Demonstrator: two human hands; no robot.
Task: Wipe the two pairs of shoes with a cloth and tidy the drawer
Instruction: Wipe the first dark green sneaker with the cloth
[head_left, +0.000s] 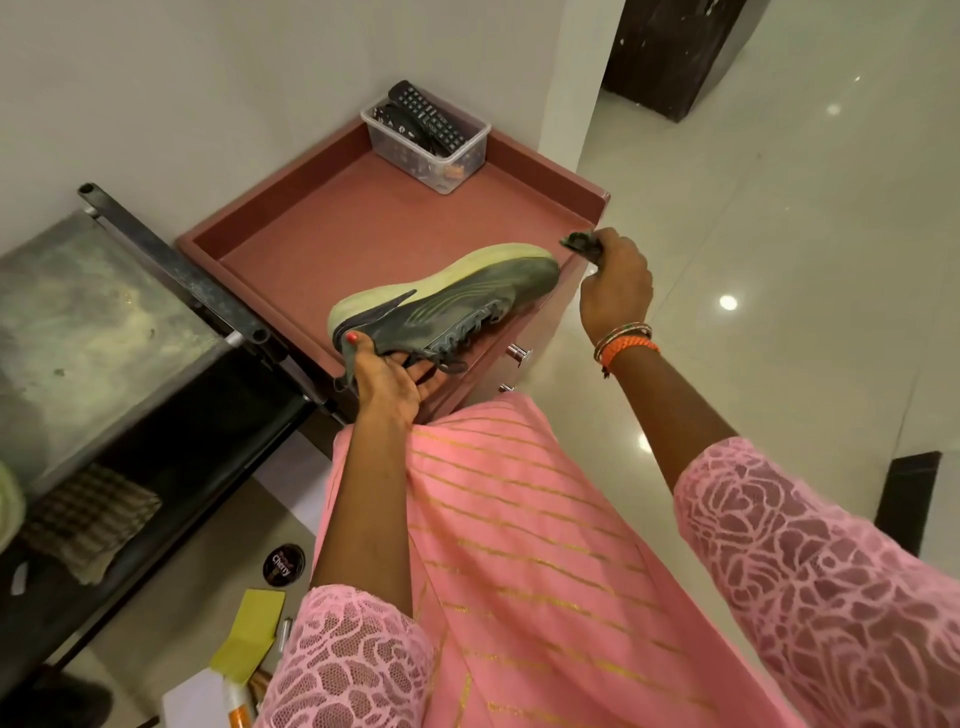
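Note:
A grey sneaker (457, 301) with a pale green sole is held on its side over the front edge of the pink drawer unit (363, 228). My left hand (384, 379) grips its heel and collar, thumb on the heel. My right hand (615, 280) is just past the shoe's toe and pinches a small dark cloth (579, 244), a little apart from the shoe. Part of a pale green shoe (8, 506) shows at the far left edge.
A clear box of remote controls (431, 140) stands at the back of the unit's top. A metal rack (93, 322) at left holds a checked cloth (88, 519). A polish tin (283, 564), a yellow cloth (252, 636) and a bottle (236, 704) lie on the floor.

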